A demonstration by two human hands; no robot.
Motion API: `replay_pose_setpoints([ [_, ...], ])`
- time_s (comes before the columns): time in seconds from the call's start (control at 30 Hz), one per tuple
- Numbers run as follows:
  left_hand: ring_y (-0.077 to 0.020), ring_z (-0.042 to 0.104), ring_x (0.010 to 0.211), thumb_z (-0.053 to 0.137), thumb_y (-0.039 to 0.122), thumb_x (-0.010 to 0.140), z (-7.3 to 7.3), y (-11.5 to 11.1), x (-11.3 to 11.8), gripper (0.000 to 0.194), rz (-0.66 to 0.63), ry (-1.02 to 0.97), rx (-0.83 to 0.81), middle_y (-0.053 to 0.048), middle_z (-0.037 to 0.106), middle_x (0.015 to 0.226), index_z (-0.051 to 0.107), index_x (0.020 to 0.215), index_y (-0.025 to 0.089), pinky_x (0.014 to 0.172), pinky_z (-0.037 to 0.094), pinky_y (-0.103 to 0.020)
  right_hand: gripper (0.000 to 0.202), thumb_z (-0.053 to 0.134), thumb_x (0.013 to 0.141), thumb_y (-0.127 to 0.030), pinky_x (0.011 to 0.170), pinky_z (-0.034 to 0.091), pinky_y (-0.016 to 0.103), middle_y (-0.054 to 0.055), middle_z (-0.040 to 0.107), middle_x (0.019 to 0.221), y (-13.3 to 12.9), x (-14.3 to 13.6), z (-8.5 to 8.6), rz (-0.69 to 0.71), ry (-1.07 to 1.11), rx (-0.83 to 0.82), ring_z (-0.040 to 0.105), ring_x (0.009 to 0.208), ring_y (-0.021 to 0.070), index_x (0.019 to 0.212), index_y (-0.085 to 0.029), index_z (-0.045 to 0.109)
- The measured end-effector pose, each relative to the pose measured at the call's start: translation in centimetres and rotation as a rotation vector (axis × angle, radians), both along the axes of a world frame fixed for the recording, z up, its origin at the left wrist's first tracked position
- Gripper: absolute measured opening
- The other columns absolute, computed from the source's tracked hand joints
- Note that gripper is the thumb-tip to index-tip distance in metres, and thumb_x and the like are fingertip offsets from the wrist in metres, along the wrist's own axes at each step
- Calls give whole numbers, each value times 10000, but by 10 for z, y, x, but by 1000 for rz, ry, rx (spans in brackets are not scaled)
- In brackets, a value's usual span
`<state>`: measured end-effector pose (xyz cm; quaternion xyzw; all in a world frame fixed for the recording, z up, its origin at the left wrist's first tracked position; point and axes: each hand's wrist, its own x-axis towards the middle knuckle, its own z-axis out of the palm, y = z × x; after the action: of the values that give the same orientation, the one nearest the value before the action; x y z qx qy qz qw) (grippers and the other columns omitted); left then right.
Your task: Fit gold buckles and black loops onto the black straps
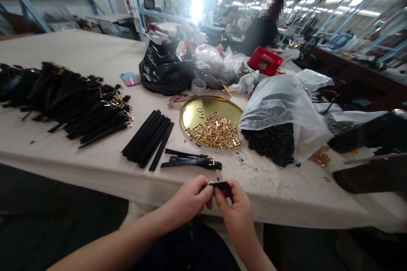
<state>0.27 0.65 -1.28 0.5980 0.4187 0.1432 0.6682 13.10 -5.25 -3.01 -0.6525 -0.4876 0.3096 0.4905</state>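
Observation:
Close to the table's front edge, my left hand (197, 194) pinches a small gold buckle (211, 183), mostly hidden by the fingers. My right hand (234, 203) grips a black strap (221, 185) right beside it, and the two meet between my fingertips. Just beyond lie a few black straps with a gold buckle fitted (190, 161). To their left is a stack of plain black straps (148, 137). Behind my hands stands a round gold tray (190, 108) with a heap of loose gold buckles (219, 131).
A large pile of buckled black straps (70, 97) covers the left. A phone (130, 78), a black plastic bag (165, 70) and a tape roll (199, 86) lie behind. At right, a clear bag (280, 101) spills small black pieces (270, 142). A person (262, 29) is farther back.

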Motion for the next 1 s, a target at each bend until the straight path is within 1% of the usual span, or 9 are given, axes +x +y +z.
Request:
replay_pose_setpoints([
  [0.2, -55, 341, 354, 497, 478, 759, -6, -1, -5, 313, -37, -26, -34, 69, 476, 481, 403, 710, 184, 342, 246, -160, 201, 574, 758, -368, 576, 400, 248, 2, 585, 694, -2, -1, -3, 89, 419, -154, 519, 642, 144, 801, -172, 568],
  [0.33, -62, 368, 384, 514, 485, 744, -13, 4, -5, 325, -9, 17, 44, 70, 462, 471, 417, 708, 176, 371, 268, -158, 136, 520, 803, -310, 594, 394, 243, -6, 549, 693, -7, -5, 3, 88, 277, -52, 504, 651, 134, 775, -182, 558],
  [0.43, -74, 412, 419, 480, 437, 769, -12, 10, 0, 317, -89, 42, 40, 55, 531, 602, 450, 942, 174, 404, 321, -176, 156, 458, 830, -258, 607, 394, 241, -4, 530, 699, -9, 1, 3, 159, 96, 20, 495, 653, 129, 731, -185, 553],
  [0.53, -92, 450, 520, 433, 409, 800, -10, 18, 5, 262, -223, 93, 123, 42, 527, 608, 517, 866, 170, 507, 351, -190, 160, 453, 830, -278, 600, 407, 244, 4, 554, 705, -4, 31, -5, 151, -4, -6, 517, 659, 138, 789, -183, 575],
  [0.6, -93, 421, 512, 414, 436, 807, -11, 24, 8, 292, -223, 151, 140, 47, 496, 556, 506, 732, 169, 508, 327, -192, 197, 437, 837, -313, 594, 423, 253, 15, 585, 721, 7, 66, -11, -4, -122, -40, 539, 657, 150, 885, -181, 576],
  [0.67, -87, 369, 458, 396, 464, 809, -14, 29, 11, 314, -193, 180, 107, 60, 470, 529, 481, 714, 177, 472, 295, -196, 216, 427, 833, -328, 621, 436, 280, 32, 592, 738, 24, 108, -16, -215, -360, -39, 546, 669, 167, 880, -180, 576],
  [0.8, -89, 368, 462, 395, 460, 813, -18, 34, 19, 300, -192, 159, 82, 65, 473, 540, 478, 738, 182, 484, 292, -196, 142, 525, 740, -278, 783, 377, 364, 72, 557, 843, 67, 171, -27, -286, -495, -33, 514, 823, 229, 823, -188, 597],
  [0.9, -97, 404, 508, 405, 445, 811, -16, 36, 22, 287, -184, 152, 60, 60, 477, 545, 479, 732, 179, 514, 307, -195, 25, 582, 669, -225, 731, 362, 350, 38, 515, 739, 88, 184, -35, -238, -502, -65, 497, 719, 211, 681, -204, 587],
  [1.0, -96, 409, 526, 419, 436, 808, -14, 38, 21, 292, -160, 142, 64, 56, 471, 541, 483, 703, 171, 522, 311, -192, 55, 586, 671, -223, 708, 347, 337, 23, 487, 714, 88, 179, -34, -211, -458, -75, 472, 693, 196, 632, -206, 551],
])
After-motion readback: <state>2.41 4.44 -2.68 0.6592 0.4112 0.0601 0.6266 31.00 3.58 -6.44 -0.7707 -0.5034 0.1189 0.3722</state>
